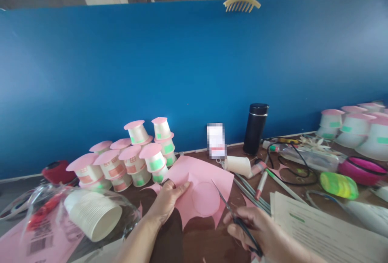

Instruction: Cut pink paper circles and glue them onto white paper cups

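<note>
My left hand (pixel 169 196) grips a sheet of pink paper (pixel 200 170) by its left side, thumb on top. Rounded notches are cut from the sheet's lower edge, and a circle is outlined near its middle. In my right hand (pixel 251 226) is a pair of scissors (pixel 242 224) with dark handles. The blades point up and left, over the sheet's right part beside the circle. Whether they touch the paper I cannot tell. Left of the sheet stand stacked paper cups (pixel 156 162) with pink paper tops and green or brick-pattern markings.
A nested stack of white cups (pixel 93 214) lies in clear plastic at left. Behind the sheet are a lying cup (pixel 238 165), a blurred white card (pixel 216 139) and a black flask (pixel 256 129). Printed papers (pixel 327 230), cables and a yellow-green bottle (pixel 338 185) crowd the right.
</note>
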